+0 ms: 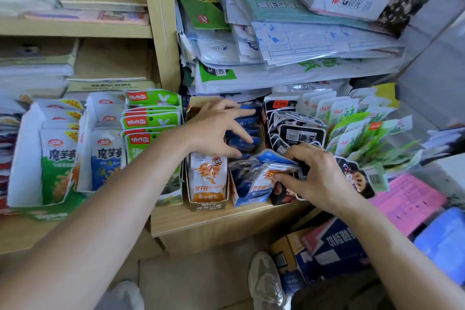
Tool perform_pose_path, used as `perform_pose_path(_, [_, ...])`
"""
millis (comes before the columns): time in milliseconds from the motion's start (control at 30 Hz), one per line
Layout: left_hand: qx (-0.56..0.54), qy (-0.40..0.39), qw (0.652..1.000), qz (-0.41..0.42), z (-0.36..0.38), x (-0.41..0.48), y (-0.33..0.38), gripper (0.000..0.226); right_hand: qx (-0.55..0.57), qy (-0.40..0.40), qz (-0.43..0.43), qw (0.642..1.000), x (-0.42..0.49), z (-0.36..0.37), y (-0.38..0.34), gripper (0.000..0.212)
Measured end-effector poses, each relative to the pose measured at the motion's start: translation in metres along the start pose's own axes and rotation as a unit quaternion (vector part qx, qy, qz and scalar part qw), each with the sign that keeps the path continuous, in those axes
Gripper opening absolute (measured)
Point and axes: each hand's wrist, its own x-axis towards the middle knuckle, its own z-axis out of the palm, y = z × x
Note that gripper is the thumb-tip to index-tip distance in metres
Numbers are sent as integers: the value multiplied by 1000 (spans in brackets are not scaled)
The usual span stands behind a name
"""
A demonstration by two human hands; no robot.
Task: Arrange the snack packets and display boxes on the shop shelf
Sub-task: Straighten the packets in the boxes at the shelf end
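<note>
Left forearm crosses the lower frame. Left hand [217, 128] has its fingers spread and straight, tips touching a row of blue packets [245, 145] standing mid-shelf. Right hand [315, 175] pinches a bunch of loose packets [261, 177] over the front edge of the shelf [214, 221], just right of a narrow display box [206, 205] of orange-printed packets. Black packets [298, 134] and green packets [352, 131] stand further right.

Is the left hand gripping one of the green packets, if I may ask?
No, the left hand has its fingers spread over the blue packets.
</note>
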Motion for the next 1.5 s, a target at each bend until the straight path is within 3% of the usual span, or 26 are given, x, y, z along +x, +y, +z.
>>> perform_pose_path(100, [12,-18,1000,-3,-4,-2,1,50,1,-4,8,1000,0,-2,-1,23])
perform_pose_path(200, [10,-27,1000,-4,-2,-2,-1,52,-1,-7,13,1000,0,-2,-2,24])
perform_pose_path(367, [-5,32,999,22,4,1,-5,19,-11,-4,14,1000,2,-1,-2,27])
perform_pose_path(467, [-26,83,996,23,5,-1,-11,8,-18,11,20,1000,2,0,-4,37])
perform_pose_path(667, [-76,146,986,-6,6,-2,-14,11,5,21,16,1000,6,5,-8,73])
perform_pose_path(833, [-94,163,982,0,8,-6,-16,19,3,76,7,997,12,12,-7,82])
perform_pose_path(967, [-94,166,982,3,7,-7,-16,22,26,115,-32,992,19,16,-2,73])
perform_pose_path(1100, [-91,166,982,-1,7,-6,-17,19,19,118,0,993,29,17,5,50])
perform_pose_path(1200, [-117,128,985,-26,1,-4,-14,24,4,118,24,993,35,18,4,51])
perform_pose_path(1300, [-194,58,978,-47,-6,-6,-7,45,-12,122,45,991,41,18,4,51])
perform_pose_path(1367, [-133,49,990,-17,-3,-10,-5,51,-17,122,50,991,44,19,5,50])
perform_pose_path(1500, [-79,90,992,-26,4,-15,-7,37,-66,120,33,990,45,22,4,52])
